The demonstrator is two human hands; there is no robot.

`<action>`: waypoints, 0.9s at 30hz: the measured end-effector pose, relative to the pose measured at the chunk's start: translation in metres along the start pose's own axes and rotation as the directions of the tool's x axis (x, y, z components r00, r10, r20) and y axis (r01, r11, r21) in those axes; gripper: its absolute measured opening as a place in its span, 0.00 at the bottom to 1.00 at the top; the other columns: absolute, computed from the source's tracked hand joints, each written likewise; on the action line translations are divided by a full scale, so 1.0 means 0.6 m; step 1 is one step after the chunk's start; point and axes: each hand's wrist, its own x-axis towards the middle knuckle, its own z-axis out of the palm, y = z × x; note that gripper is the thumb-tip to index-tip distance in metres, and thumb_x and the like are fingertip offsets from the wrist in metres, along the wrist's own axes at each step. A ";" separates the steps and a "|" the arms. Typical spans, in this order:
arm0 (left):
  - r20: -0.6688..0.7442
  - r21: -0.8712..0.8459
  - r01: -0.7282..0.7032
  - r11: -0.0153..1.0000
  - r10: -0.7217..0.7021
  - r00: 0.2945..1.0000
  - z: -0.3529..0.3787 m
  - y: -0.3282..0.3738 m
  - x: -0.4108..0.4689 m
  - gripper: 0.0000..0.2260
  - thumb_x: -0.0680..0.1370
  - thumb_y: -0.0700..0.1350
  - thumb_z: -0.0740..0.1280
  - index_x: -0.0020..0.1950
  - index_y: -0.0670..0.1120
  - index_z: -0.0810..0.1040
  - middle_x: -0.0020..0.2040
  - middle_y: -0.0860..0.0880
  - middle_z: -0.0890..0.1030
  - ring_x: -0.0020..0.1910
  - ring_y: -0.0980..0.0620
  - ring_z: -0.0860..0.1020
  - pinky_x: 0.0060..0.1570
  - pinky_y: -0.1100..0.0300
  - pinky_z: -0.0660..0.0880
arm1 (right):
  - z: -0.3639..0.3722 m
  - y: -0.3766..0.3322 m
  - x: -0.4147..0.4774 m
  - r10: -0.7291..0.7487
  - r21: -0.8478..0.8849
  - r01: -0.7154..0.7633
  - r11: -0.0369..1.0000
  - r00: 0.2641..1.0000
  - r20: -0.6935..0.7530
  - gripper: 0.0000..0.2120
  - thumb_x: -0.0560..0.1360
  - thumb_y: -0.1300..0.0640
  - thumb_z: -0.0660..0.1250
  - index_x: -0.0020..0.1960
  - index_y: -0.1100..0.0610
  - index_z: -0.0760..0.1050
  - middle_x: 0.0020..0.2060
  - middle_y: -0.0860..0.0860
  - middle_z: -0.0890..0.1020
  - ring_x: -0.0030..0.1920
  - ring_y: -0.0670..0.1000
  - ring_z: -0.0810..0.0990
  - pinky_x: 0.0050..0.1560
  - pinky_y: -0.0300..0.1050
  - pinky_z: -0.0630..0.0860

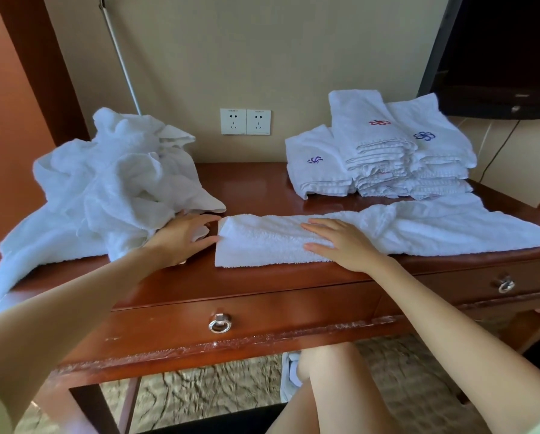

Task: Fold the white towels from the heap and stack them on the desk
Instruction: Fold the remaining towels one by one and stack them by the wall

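A long white terry towel [419, 228] lies along the front edge of the desk [256, 189], folded lengthwise into a thick band. Its pile is fluffy and looped. The left end is squared off, while the right end widens, wrinkles and tapers to a loose point near the desk's right corner.

The right hand [347, 242] lies flat on the band left of its middle, palm down, fingers straight and slightly spread, pointing left. The left hand [184, 236] rests at the towel's left end with its fingers stretched out and relaxed. The thumb tip touches the end of the towel, and a scrap of white cloth shows beneath the palm.

Just left of that hand sits the heap of unfolded towels [106, 189], crumpled into soft peaks and spilling over the desk's left edge. At the back right stands the stack of folded towels [381, 151], in uneven rectangular piles with ribbed hems showing. Small flower emblems in red, blue and purple are stitched on the top ones.

The desk is glossy reddish-brown wood, scuffed pale along its front moulding, and each drawer has a metal ring pull [219, 323]. Two white wall sockets [245, 121] sit on the beige wall behind
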 end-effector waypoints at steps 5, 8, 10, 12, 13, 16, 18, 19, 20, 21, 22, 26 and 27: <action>0.108 -0.106 0.107 0.989 -0.095 0.990 0.002 0.010 0.018 0.32 0.72 0.67 0.64 0.73 0.60 0.63 0.64 0.54 0.76 0.64 0.53 0.73 0.67 0.54 0.68 | 0.000 -0.039 0.027 -0.164 -0.071 0.159 0.985 0.985 -0.061 0.26 0.76 0.38 0.62 0.73 0.44 0.66 0.72 0.43 0.67 0.75 0.46 0.58 0.76 0.54 0.46; 0.075 -0.101 0.195 0.976 -0.188 0.979 0.010 0.022 0.030 0.31 0.73 0.62 0.68 0.74 0.59 0.64 0.66 0.53 0.75 0.69 0.50 0.69 0.69 0.53 0.64 | -0.001 -0.108 0.058 -0.227 0.087 0.235 0.968 0.970 -0.092 0.27 0.74 0.43 0.70 0.70 0.49 0.71 0.69 0.44 0.71 0.70 0.47 0.66 0.73 0.49 0.59; 0.046 -0.138 0.272 0.952 -0.268 0.962 0.014 0.038 0.038 0.29 0.74 0.56 0.69 0.73 0.57 0.65 0.63 0.51 0.77 0.67 0.49 0.70 0.67 0.55 0.66 | 0.007 -0.142 0.074 -0.199 0.055 0.197 0.979 0.980 0.018 0.34 0.74 0.40 0.68 0.75 0.49 0.63 0.74 0.45 0.65 0.73 0.47 0.61 0.73 0.44 0.57; 0.057 -0.035 0.315 0.949 -0.312 0.948 0.014 0.059 0.052 0.26 0.76 0.52 0.68 0.73 0.53 0.67 0.63 0.49 0.77 0.64 0.47 0.74 0.62 0.56 0.69 | 0.023 -0.157 0.085 -0.145 0.020 0.143 0.989 0.984 0.104 0.31 0.77 0.40 0.63 0.77 0.49 0.60 0.76 0.48 0.61 0.76 0.50 0.57 0.73 0.45 0.54; 0.072 0.018 0.322 0.947 -0.322 0.944 0.012 0.071 0.060 0.24 0.76 0.52 0.67 0.71 0.51 0.69 0.62 0.48 0.78 0.62 0.47 0.75 0.60 0.56 0.69 | 0.029 -0.161 0.088 -0.120 0.049 0.116 0.992 0.987 0.106 0.28 0.79 0.41 0.60 0.77 0.49 0.61 0.76 0.48 0.61 0.76 0.50 0.57 0.73 0.45 0.55; 0.052 -0.031 0.341 0.940 -0.339 0.939 0.011 0.083 0.071 0.15 0.76 0.55 0.67 0.59 0.49 0.75 0.52 0.49 0.80 0.54 0.46 0.78 0.51 0.55 0.71 | 0.023 -0.167 0.087 -0.018 0.288 0.005 0.958 0.999 0.044 0.25 0.82 0.44 0.54 0.77 0.52 0.61 0.75 0.48 0.63 0.75 0.50 0.60 0.73 0.45 0.57; -0.049 -0.036 0.355 0.934 -0.356 0.933 0.010 0.071 0.063 0.08 0.78 0.53 0.65 0.50 0.49 0.75 0.42 0.51 0.78 0.46 0.47 0.78 0.39 0.58 0.70 | 0.010 -0.167 0.084 -0.020 0.439 0.011 0.898 1.000 0.018 0.23 0.83 0.45 0.53 0.76 0.50 0.61 0.75 0.45 0.64 0.75 0.47 0.61 0.72 0.43 0.57; -0.073 0.009 0.353 0.936 -0.351 0.933 0.008 0.064 0.058 0.07 0.79 0.51 0.64 0.48 0.48 0.75 0.39 0.52 0.77 0.42 0.49 0.76 0.33 0.59 0.67 | 0.004 -0.168 0.081 -0.057 0.483 0.037 0.875 0.998 0.027 0.22 0.83 0.45 0.53 0.76 0.47 0.62 0.75 0.44 0.63 0.75 0.45 0.60 0.72 0.42 0.57; -0.071 0.063 0.347 0.936 -0.342 0.937 0.005 0.058 0.054 0.08 0.80 0.50 0.62 0.49 0.47 0.77 0.40 0.51 0.78 0.41 0.49 0.75 0.31 0.60 0.65 | 0.001 -0.169 0.078 -0.108 0.505 0.065 0.860 0.993 0.055 0.21 0.83 0.46 0.53 0.75 0.42 0.61 0.75 0.42 0.62 0.75 0.44 0.59 0.74 0.43 0.56; -0.060 0.105 0.344 0.933 -0.339 0.939 0.002 0.053 0.052 0.09 0.81 0.49 0.61 0.53 0.47 0.79 0.45 0.49 0.81 0.43 0.48 0.76 0.32 0.60 0.66 | 0.001 -0.173 0.075 -0.154 0.496 0.086 0.864 0.983 0.098 0.20 0.83 0.46 0.52 0.75 0.39 0.59 0.76 0.42 0.60 0.76 0.44 0.57 0.75 0.47 0.54; -0.038 0.117 0.331 0.936 -0.329 0.944 0.001 0.049 0.053 0.11 0.81 0.47 0.60 0.59 0.48 0.79 0.51 0.48 0.82 0.48 0.46 0.78 0.36 0.59 0.69 | 0.007 -0.178 0.072 -0.181 0.442 0.099 0.892 0.972 0.148 0.21 0.83 0.47 0.52 0.75 0.37 0.56 0.77 0.42 0.58 0.77 0.45 0.55 0.76 0.51 0.52; 0.059 0.026 0.194 0.981 -0.196 0.979 0.003 0.041 0.058 0.20 0.81 0.38 0.56 0.71 0.51 0.71 0.65 0.48 0.78 0.59 0.47 0.77 0.54 0.60 0.73 | 0.048 -0.203 0.066 -0.107 -0.046 0.123 0.991 0.960 0.260 0.24 0.82 0.40 0.46 0.77 0.37 0.46 0.79 0.44 0.46 0.78 0.53 0.42 0.73 0.68 0.41; 0.064 0.009 0.160 0.987 -0.160 0.985 0.004 0.038 0.058 0.21 0.81 0.37 0.55 0.72 0.51 0.70 0.65 0.48 0.78 0.59 0.47 0.77 0.54 0.61 0.73 | 0.055 -0.211 0.065 -0.082 -0.108 0.111 0.988 0.966 0.246 0.25 0.82 0.38 0.44 0.77 0.37 0.45 0.78 0.44 0.44 0.78 0.54 0.40 0.72 0.69 0.39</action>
